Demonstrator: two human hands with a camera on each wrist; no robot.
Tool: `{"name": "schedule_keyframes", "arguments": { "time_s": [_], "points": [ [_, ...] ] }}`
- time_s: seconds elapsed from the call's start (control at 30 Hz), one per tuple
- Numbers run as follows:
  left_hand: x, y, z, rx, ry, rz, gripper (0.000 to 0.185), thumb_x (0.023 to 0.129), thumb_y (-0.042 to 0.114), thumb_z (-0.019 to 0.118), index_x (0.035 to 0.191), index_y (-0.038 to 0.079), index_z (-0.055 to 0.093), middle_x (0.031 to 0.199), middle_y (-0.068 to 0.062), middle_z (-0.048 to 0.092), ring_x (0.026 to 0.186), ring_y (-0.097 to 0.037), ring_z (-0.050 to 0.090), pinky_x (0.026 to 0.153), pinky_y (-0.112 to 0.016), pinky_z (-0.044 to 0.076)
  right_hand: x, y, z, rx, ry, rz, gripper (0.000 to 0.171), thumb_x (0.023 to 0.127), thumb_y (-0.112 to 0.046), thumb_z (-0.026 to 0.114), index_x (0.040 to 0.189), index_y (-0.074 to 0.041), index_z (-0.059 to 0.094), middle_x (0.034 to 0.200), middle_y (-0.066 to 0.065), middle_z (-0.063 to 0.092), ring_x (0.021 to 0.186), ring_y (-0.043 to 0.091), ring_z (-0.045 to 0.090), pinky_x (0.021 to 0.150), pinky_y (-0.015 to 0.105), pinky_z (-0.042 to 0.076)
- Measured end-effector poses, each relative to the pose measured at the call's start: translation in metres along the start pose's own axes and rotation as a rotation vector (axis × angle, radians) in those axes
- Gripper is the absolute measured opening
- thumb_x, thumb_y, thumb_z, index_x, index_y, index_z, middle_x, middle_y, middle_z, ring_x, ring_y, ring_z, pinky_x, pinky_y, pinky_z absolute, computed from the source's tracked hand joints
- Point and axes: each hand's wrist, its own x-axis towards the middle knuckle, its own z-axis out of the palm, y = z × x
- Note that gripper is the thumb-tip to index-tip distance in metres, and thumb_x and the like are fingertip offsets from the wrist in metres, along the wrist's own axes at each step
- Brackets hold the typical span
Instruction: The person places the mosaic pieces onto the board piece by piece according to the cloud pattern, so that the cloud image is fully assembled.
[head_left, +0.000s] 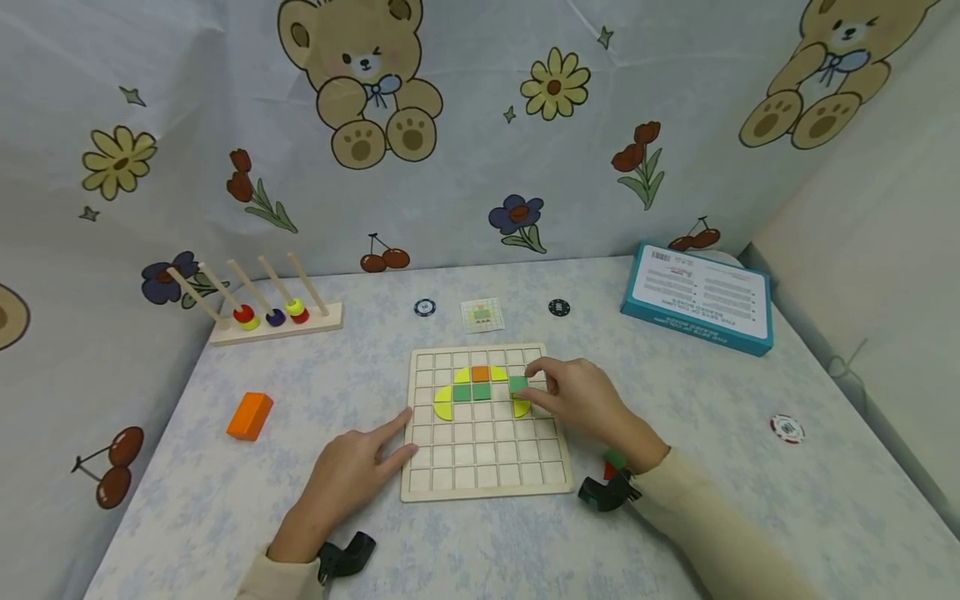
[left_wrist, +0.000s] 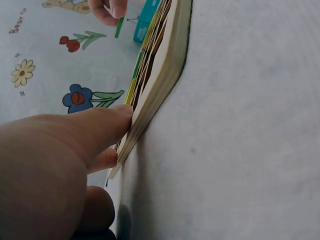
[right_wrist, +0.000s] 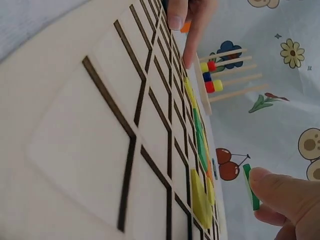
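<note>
A wooden grid board [head_left: 486, 454] lies flat on the table with yellow, green and orange tiles [head_left: 481, 384] set in its upper rows. My right hand [head_left: 558, 390] pinches a green square tile [head_left: 518, 384] just over the board's right side; in the right wrist view this green tile [right_wrist: 251, 186] stands edge-on between my fingertips above the board [right_wrist: 90, 120]. My left hand [head_left: 375, 454] rests against the board's left edge with straight fingers, and the left wrist view shows its fingertips [left_wrist: 112, 122] touching the board's rim [left_wrist: 160, 85].
A wooden peg rack with coloured beads [head_left: 262, 312] stands at the back left, an orange block [head_left: 251, 415] left of the board. A teal box [head_left: 701, 296] sits back right. A pattern card [head_left: 482, 314] and poker chips [head_left: 424, 307] [head_left: 558, 307] [head_left: 787, 428] lie around.
</note>
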Motion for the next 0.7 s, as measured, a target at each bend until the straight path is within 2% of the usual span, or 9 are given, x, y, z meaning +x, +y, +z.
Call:
{"name": "schedule_keyframes", "arguments": {
  "time_s": [0.17,0.37,0.7],
  "points": [
    [0.000,-0.001,0.001,0.006,0.001,0.000,0.061,0.095,0.051,0.069,0.149,0.027,0.056,0.048,0.010,0.036,0.044,-0.007,0.025,0.049,-0.027,0.024,0.010,-0.004,0.016,0.022,-0.050,0.052,0.033,0.091,-0.044,0.078,0.107,-0.016,0.074,0.058,-0.008,0.044,0.048,0.009,0.038,0.049,0.026,0.030],
    [0.000,-0.001,0.002,0.009,0.005,-0.004,0.061,0.095,0.051,0.069,0.149,0.026,0.056,0.047,0.010,0.033,0.045,-0.007,0.023,0.049,-0.028,0.023,0.012,-0.008,0.028,0.025,-0.079,0.085,0.031,0.092,-0.043,0.077,0.106,-0.016,0.074,0.057,-0.008,0.046,0.049,0.010,0.041,0.049,0.027,0.031],
    [0.000,-0.001,0.002,0.013,0.015,0.010,0.062,0.095,0.051,0.070,0.149,0.027,0.055,0.047,0.011,0.031,0.045,-0.007,0.022,0.049,-0.027,0.023,0.009,-0.010,0.034,-0.087,-0.029,-0.018,0.034,0.092,-0.040,0.077,0.113,-0.013,0.074,0.053,-0.012,0.043,0.049,0.008,0.039,0.048,0.027,0.031]
  ]
}}
